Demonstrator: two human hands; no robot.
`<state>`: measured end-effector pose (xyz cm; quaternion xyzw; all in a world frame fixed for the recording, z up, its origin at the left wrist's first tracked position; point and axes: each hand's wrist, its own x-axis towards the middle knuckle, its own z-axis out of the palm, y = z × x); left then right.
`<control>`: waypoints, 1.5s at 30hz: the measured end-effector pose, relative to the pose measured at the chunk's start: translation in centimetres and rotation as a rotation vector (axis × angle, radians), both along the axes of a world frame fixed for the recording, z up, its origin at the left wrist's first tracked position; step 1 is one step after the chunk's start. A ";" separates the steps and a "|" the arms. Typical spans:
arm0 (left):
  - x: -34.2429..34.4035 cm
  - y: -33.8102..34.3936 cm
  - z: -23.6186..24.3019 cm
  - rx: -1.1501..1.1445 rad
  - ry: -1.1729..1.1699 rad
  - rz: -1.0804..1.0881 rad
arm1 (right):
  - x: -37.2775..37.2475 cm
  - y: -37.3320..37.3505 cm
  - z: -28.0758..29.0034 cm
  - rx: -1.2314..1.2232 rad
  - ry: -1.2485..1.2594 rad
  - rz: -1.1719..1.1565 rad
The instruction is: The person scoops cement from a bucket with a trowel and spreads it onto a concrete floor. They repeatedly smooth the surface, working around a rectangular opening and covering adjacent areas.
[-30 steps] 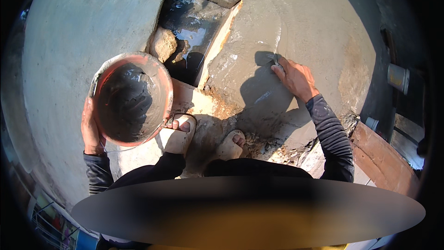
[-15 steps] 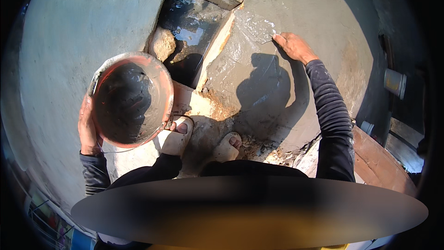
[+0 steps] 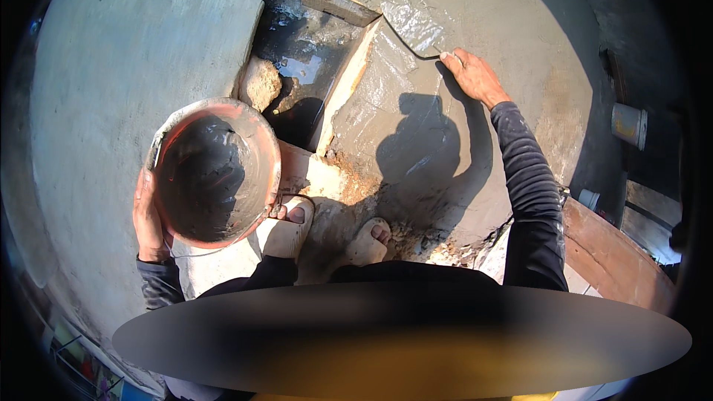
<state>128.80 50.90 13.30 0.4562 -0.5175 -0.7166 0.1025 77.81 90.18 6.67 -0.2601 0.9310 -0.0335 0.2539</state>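
Observation:
My left hand (image 3: pixel 148 215) is closed on the left side of a round reddish-orange basin (image 3: pixel 271 126), smeared inside with dark grey wet mortar. The basin is tipped so its mouth faces up toward me. At the upper right, my right hand (image 3: pixel 475 78) is closed on the handle end of a trowel (image 3: pixel 410 30). Its wet, shiny blade lies low over the grey mortar surface (image 3: pixel 505 22), with a dark line along its lower edge. The trowel's handle is mostly hidden by my fingers.
A pit (image 3: pixel 304 52) with dark water lies ahead, edged by wooden boards (image 3: pixel 349 85) and a rock (image 3: pixel 260 83). A smooth grey slab (image 3: pixel 134 52) fills the left. My sandalled feet (image 3: pixel 290 226) stand near crumbled rubble. A white bucket (image 3: pixel 628 125) is at the right.
The trowel blade has tilted, so a dark edge now shows along it from the board's corner to my right hand. My left hand and the basin have shifted slightly lower in view.

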 end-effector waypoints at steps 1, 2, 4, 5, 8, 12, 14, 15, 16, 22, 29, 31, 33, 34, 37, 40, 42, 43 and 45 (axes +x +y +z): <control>0.1 -0.1 -0.2 -0.018 -0.020 0.017 | 2.1 1.5 0.7 0.091 -0.090 0.032; 0.3 -0.2 -0.3 -0.036 -0.037 0.048 | 3.9 2.4 1.0 0.162 -0.174 0.093; 0.5 -0.5 -0.7 -0.005 0.011 0.043 | 6.2 3.8 1.2 0.265 -0.127 0.175; 0.5 -0.7 -0.9 0.014 0.051 0.040 | 6.6 4.0 1.2 0.280 -0.118 0.190; 0.4 -1.1 -1.1 0.031 0.035 0.041 | 4.1 3.5 0.4 0.246 -0.042 0.164; 0.1 -1.2 -0.5 0.020 0.004 0.015 | -2.8 2.1 -1.2 0.132 0.058 -0.023; 0.0 -0.8 -0.4 0.004 0.014 0.003 | -5.9 1.0 -1.9 0.081 0.162 -0.057; 0.0 -0.7 -0.2 -0.004 0.045 -0.006 | -7.0 0.3 -2.3 0.065 0.233 -0.072; -0.1 -0.6 -0.1 -0.001 0.009 0.017 | -8.1 -0.4 -2.6 -0.043 0.143 -0.163; -0.2 0.4 0.3 0.023 0.015 0.061 | -13.1 -6.4 -3.1 -0.177 -0.169 -0.463; 0.4 0.4 0.0 0.044 -0.085 0.131 | -10.1 -2.8 -2.8 -0.003 -0.259 -0.192; 0.6 0.2 -0.2 0.064 -0.033 0.124 | -7.4 0.0 -2.7 0.127 -0.251 -0.161; 0.7 0.0 -0.4 0.035 -0.048 0.092 | -3.8 2.9 -1.9 0.141 -0.267 -0.052; 0.8 0.0 -0.4 0.021 -0.055 0.074 | -2.1 4.1 -1.1 0.167 -0.311 -0.017; 0.8 -0.1 -0.5 0.002 -0.094 0.101 | 4.5 7.3 1.4 0.166 -0.310 0.057; 0.6 -0.2 -0.6 0.005 -0.048 0.065 | 11.4 8.7 2.5 0.024 -0.267 0.052; 0.4 -0.1 -0.6 0.012 -0.018 0.042 | 13.1 7.2 1.9 -0.013 -0.324 0.048; 0.3 -0.1 -0.5 0.005 -0.021 0.045 | 13.6 6.2 1.6 -0.027 -0.348 0.045; -0.1 0.0 -0.3 -0.016 -0.007 0.048 | 12.6 2.5 -0.1 -0.055 -0.414 0.139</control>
